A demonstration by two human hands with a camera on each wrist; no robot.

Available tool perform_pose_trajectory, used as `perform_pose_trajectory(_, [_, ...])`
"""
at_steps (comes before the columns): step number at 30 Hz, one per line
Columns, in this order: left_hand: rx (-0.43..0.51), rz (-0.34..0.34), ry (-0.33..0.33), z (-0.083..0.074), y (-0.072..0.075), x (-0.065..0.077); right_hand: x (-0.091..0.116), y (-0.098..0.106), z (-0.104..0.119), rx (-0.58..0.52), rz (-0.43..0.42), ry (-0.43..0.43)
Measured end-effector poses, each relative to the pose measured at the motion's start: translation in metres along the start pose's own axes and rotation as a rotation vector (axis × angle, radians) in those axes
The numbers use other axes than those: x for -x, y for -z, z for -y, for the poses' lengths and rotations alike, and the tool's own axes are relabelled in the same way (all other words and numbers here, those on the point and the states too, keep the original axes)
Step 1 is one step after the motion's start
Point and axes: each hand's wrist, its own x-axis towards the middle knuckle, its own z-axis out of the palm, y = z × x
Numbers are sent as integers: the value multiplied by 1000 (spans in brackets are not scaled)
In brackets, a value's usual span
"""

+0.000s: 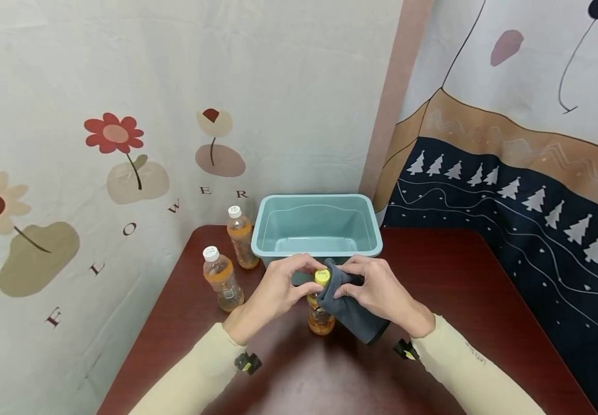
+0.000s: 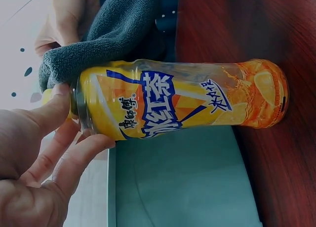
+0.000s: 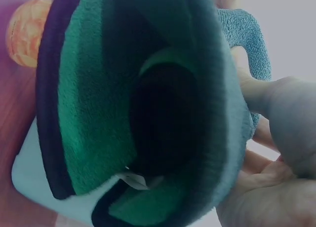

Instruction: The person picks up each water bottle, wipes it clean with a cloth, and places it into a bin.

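Note:
A plastic iced tea bottle [image 1: 322, 321] with a yellow cap [image 1: 322, 276] stands upright on the table in the head view. My left hand [image 1: 282, 283] holds it at the neck, thumb and fingers around the area just below the cap. In the left wrist view, the bottle's yellow label [image 2: 143, 102] shows. My right hand [image 1: 384, 293] pinches a dark grey towel [image 1: 356, 317], pressed against the cap and neck from the right. The towel's lower part hangs down beside the bottle. In the right wrist view, the hanging towel [image 3: 94, 103] covers most of the bottle.
A light blue plastic bin [image 1: 317, 253] stands behind the hands at the table's back. Two bottles with white caps stand to the left, one nearer [image 1: 223, 280] and one farther [image 1: 241, 239]. The dark red table [image 1: 444, 323] meets printed fabric walls at the back and right.

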Motion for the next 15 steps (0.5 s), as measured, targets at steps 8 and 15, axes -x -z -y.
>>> perform_pose_trajectory(8, [3,-1,0,1,-1,0,2,0,-3,76,35,15])
perform_pose_trajectory(15, [6,-6,-10,0,-2,0,9,-6,-11,113,54,17])
